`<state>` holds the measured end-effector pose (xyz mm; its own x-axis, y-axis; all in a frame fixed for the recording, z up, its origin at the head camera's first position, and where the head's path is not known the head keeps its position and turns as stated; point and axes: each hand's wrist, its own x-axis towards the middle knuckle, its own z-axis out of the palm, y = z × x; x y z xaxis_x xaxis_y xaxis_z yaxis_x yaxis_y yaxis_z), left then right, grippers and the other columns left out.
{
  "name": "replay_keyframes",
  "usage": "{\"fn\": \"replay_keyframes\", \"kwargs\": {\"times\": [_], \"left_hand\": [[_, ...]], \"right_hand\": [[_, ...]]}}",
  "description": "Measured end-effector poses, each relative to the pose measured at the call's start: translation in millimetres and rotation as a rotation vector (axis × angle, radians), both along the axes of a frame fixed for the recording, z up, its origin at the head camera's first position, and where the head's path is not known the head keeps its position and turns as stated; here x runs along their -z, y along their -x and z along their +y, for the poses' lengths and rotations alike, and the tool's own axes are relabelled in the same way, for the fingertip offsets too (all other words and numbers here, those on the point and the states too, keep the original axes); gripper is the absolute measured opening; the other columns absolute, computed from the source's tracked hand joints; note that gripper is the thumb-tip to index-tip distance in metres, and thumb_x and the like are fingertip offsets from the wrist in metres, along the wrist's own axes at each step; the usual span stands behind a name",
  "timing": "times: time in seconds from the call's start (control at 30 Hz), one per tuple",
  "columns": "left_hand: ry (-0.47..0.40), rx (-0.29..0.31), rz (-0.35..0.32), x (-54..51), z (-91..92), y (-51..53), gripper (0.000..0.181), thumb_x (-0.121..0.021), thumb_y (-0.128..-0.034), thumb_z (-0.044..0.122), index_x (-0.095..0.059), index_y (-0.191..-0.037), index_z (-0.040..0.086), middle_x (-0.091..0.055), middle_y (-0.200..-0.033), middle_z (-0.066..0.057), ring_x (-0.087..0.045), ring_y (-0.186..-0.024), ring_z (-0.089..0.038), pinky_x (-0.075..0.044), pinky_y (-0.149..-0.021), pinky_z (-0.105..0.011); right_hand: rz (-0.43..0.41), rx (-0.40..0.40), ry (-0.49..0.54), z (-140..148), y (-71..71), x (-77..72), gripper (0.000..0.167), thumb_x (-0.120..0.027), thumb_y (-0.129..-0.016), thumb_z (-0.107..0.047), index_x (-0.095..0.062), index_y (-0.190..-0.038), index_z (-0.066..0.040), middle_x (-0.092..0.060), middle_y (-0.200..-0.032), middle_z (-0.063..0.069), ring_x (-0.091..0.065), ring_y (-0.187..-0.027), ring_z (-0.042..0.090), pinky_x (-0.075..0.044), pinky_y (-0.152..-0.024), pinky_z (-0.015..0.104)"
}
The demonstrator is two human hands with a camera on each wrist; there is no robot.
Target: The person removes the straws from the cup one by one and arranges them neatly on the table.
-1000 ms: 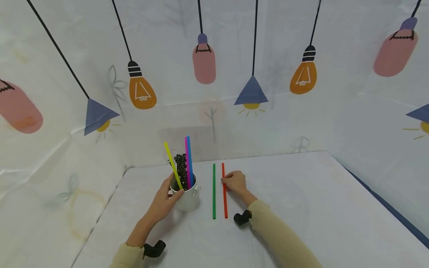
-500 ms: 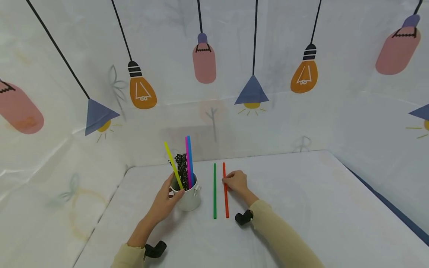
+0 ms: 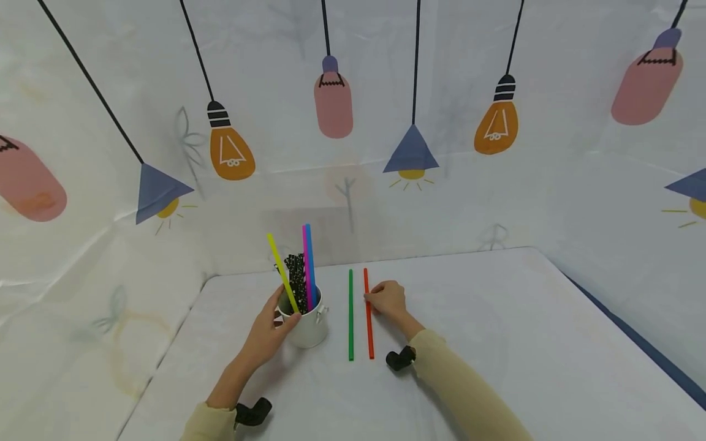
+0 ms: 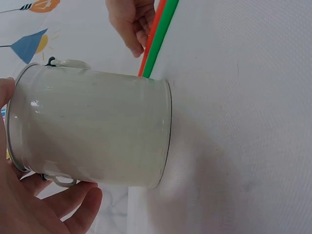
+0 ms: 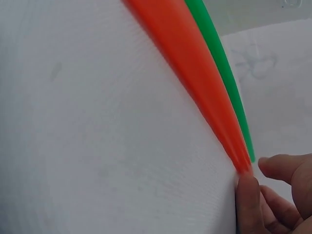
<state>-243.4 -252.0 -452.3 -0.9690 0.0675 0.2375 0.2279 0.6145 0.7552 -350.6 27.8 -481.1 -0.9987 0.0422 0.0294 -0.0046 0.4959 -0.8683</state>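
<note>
My left hand (image 3: 263,335) grips a small white metal bucket (image 3: 306,334) near its rim, thumb in front and fingers round the far side. In it stand a yellow straw (image 3: 280,267), a pink straw (image 3: 306,263), a blue straw (image 3: 311,257) and several black patterned straws (image 3: 296,278). To the right, a green straw (image 3: 350,318) and a red straw (image 3: 370,337) lie side by side on the table. My right hand (image 3: 388,298) pinches the red straw around its upper part; in the right wrist view the thumb (image 5: 248,197) covers the straw's far end.
A white cloth or sheet covers the table (image 3: 496,343). Behind it rises a pale wall sheet (image 3: 364,233) printed with lamps and bulbs. Black wrist cameras sit at both cuffs.
Both hands, the bucket and the straws keep their places. Only a slight shift of the head view shows.
</note>
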Motion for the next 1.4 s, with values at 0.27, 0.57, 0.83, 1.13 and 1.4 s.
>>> {"fn": "replay_keyframes", "kwargs": {"times": [0.27,0.57,0.83,1.13,1.4], "left_hand": [[-0.004,-0.011,-0.021,-2.7,1.3,-0.2,0.077,-0.058,-0.0963,0.044,-0.017,-0.156,0.016,-0.028,-0.155,-0.016,-0.047,-0.124,-0.043,-0.045,-0.097,-0.052],[-0.028,-0.008,-0.045,-2.4,1.9,0.2,0.075,-0.058,-0.0962,0.043,-0.017,-0.153,0.019,-0.026,-0.155,-0.017,-0.048,-0.124,-0.044,-0.044,-0.097,-0.052],[-0.097,0.010,-0.028,-0.6,1.4,-0.3,0.064,-0.061,-0.0966,0.036,-0.021,-0.141,0.013,-0.028,-0.150,-0.020,-0.049,-0.122,-0.043,-0.045,-0.097,-0.050],[-0.033,0.016,-0.001,2.8,1.2,-0.2,0.060,-0.057,-0.0975,0.041,-0.028,-0.147,0.025,-0.032,-0.153,-0.014,-0.049,-0.122,-0.041,-0.047,-0.094,-0.050],[0.012,0.048,0.020,-2.3,-1.0,0.2,0.054,-0.055,-0.0986,0.041,-0.036,-0.148,0.030,-0.029,-0.154,-0.007,-0.047,-0.118,-0.031,-0.048,-0.091,-0.050]], "right_hand": [[0.057,-0.003,0.080,1.7,0.9,-14.9,0.018,-0.073,-0.087,-0.017,-0.070,-0.091,0.000,-0.065,-0.066,0.006,-0.063,-0.052,0.018,-0.052,-0.051,0.028],[0.024,-0.151,0.311,-18.2,7.6,-54.0,0.020,-0.066,-0.093,-0.016,-0.070,-0.105,0.000,-0.069,-0.098,0.018,-0.069,-0.079,0.031,-0.057,-0.063,0.028],[0.030,-0.314,0.403,-47.4,6.3,-92.0,0.029,-0.067,-0.093,-0.019,-0.068,-0.114,0.002,-0.068,-0.104,0.017,-0.068,-0.087,0.027,-0.057,-0.072,0.031],[0.070,-0.385,0.385,-71.7,-1.3,-109.8,0.028,-0.072,-0.090,-0.018,-0.070,-0.111,0.000,-0.070,-0.100,0.009,-0.067,-0.094,0.033,-0.057,-0.073,0.031],[0.077,-0.320,0.349,-86.7,-5.1,-112.8,0.023,-0.076,-0.087,-0.016,-0.071,-0.104,-0.002,-0.070,-0.092,0.007,-0.069,-0.079,0.025,-0.057,-0.067,0.029]]}}
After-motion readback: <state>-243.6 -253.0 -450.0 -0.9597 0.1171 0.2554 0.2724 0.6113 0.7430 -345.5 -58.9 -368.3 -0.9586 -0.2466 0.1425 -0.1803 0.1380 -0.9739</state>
